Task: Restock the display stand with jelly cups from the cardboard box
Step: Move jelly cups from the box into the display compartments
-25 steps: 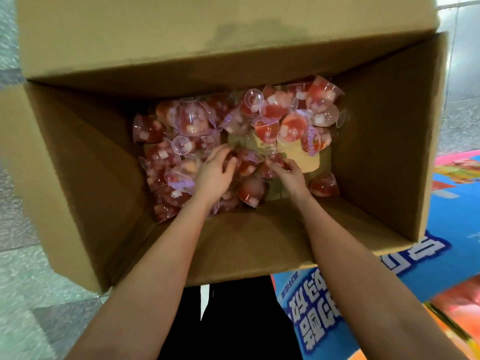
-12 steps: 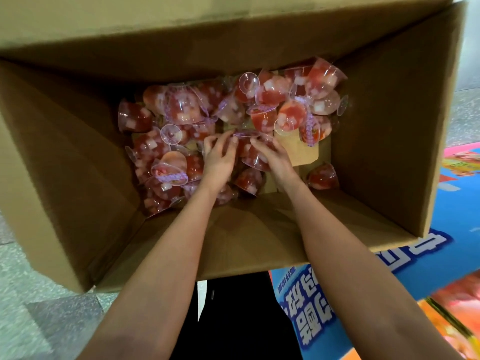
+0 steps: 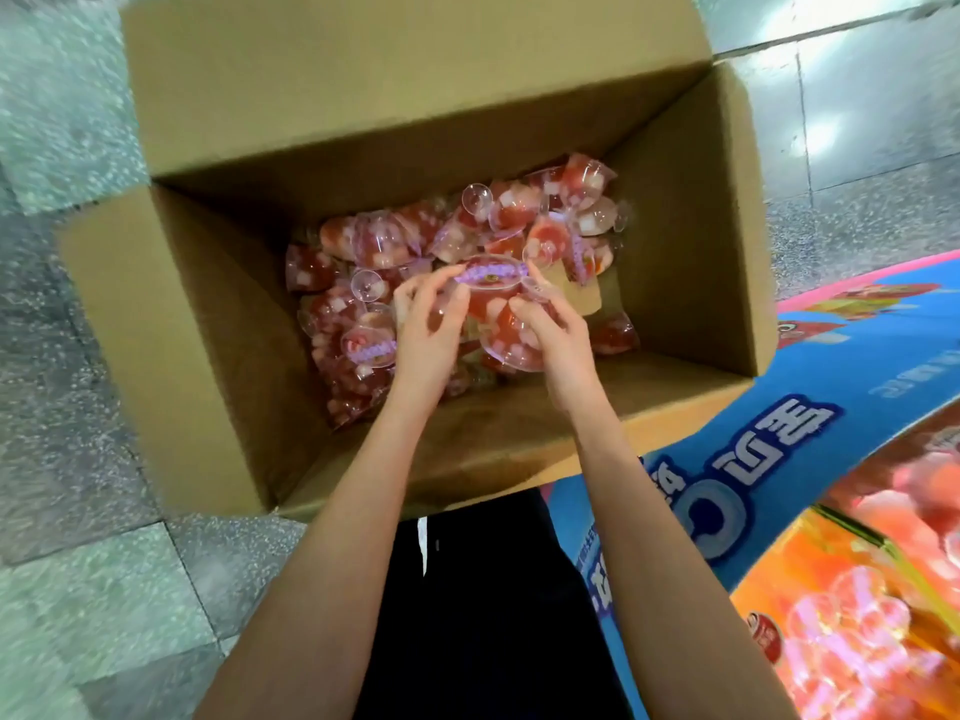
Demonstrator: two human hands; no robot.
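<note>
Raised since half a second ago: left hand (image 3: 426, 324) and right hand (image 3: 558, 330), then low among the jelly cups (image 3: 363, 252), now above the heap with two cups taken up between them

- floor (image 3: 62, 356): grey speckled tiles, at far left and upper right
- cardboard box (image 3: 208, 304): open, flaps out, plain brown walls, standing on the floor
- jelly cups: red jelly with white pieces in clear stemmed cups, some lids with a purple band; heaped loose on the box bottom, thickest at left and rear
- left hand: fingers curled, thumb and fingertips pinching the left edge of the upper cup (image 3: 491, 278), lid up
- lower cup (image 3: 511, 340): tilted, just under the upper cup; right hand grips it, fingers curled round its side
- lone cup (image 3: 613, 332): on the box bottom near the right wall, apart from the heap
- display stand (image 3: 779, 459): blue panel with white lettering, orange panel with pictured cups, just right of the box
</note>
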